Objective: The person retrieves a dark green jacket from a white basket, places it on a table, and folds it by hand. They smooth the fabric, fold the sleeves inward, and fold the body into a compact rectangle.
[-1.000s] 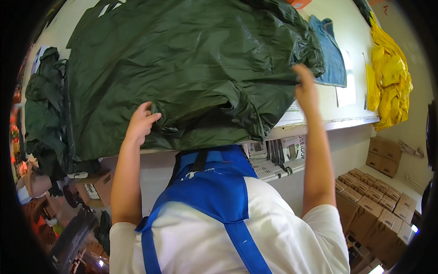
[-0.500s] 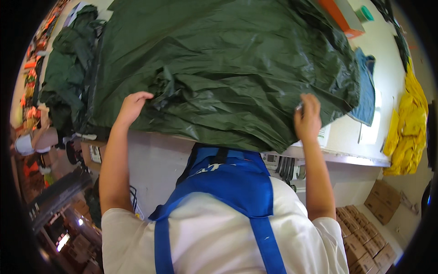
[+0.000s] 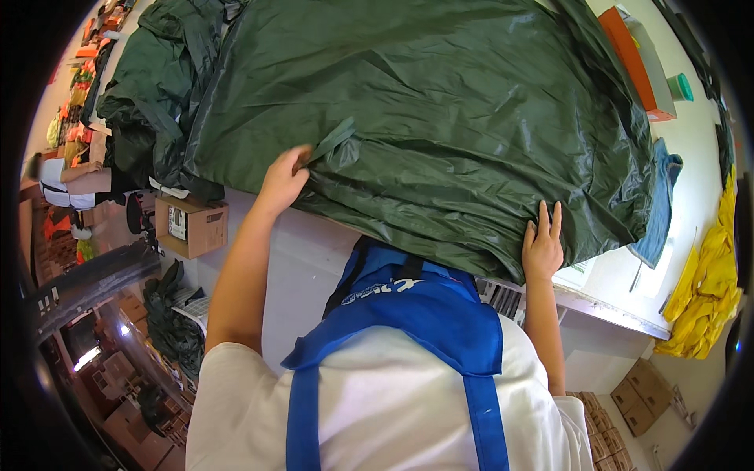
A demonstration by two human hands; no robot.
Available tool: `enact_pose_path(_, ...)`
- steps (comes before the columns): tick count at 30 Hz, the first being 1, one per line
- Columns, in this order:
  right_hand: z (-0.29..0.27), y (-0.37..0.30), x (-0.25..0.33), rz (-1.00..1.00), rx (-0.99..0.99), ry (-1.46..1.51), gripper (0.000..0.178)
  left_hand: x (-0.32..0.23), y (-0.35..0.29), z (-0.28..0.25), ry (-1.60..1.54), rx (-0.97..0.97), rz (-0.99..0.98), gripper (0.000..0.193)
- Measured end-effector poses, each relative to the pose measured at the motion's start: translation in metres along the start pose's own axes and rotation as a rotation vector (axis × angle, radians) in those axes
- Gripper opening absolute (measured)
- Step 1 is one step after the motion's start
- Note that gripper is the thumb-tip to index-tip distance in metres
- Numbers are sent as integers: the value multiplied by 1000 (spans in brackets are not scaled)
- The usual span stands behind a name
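Note:
A large dark green waterproof sheet, shiny and creased, covers most of the table and hangs slightly over its near edge. My left hand is at the near left part of the sheet, its fingers closed on a fold of the fabric. A narrow green flap sticks up just beyond those fingertips. On the sheet's near right part lies my right hand, fingers stretched out and pressing on the fabric, holding nothing.
Bunched dark green fabric lies left of the sheet. On the right are an orange-and-grey box, a green roll, blue denim and hanging yellow fabric. A cardboard box stands at left; another person is farther left.
My left hand has moved onto the fabric and closed on it, and the flap there now stands out. My right hand has uncurled and lies flatter on the sheet. The whole view has shifted.

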State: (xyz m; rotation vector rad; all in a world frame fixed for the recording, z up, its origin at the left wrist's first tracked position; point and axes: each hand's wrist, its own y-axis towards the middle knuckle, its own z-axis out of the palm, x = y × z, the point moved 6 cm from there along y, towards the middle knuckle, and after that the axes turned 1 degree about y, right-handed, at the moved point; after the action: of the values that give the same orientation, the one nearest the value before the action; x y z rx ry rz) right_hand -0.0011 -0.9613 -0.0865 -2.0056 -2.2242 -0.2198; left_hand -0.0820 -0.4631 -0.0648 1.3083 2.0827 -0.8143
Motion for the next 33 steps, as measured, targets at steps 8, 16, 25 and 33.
enact_pose_path(8, 0, -1, 6, -16, 34, -59, 45, -95, 67, 72, 867, 175, 305, 11)
enact_pose_path(16, 1, -4, 8, -32, -11, -32, 45, 34, 71, 8, -710, -48, -344, 22)
enact_pose_path(25, -40, 3, -86, 240, -490, 371, 32, -53, 34, -2, -156, -28, 1, 60)
enact_pose_path(33, -81, 18, -200, 638, -491, -386, 45, -23, 44, 3, 205, -170, 28, 42)
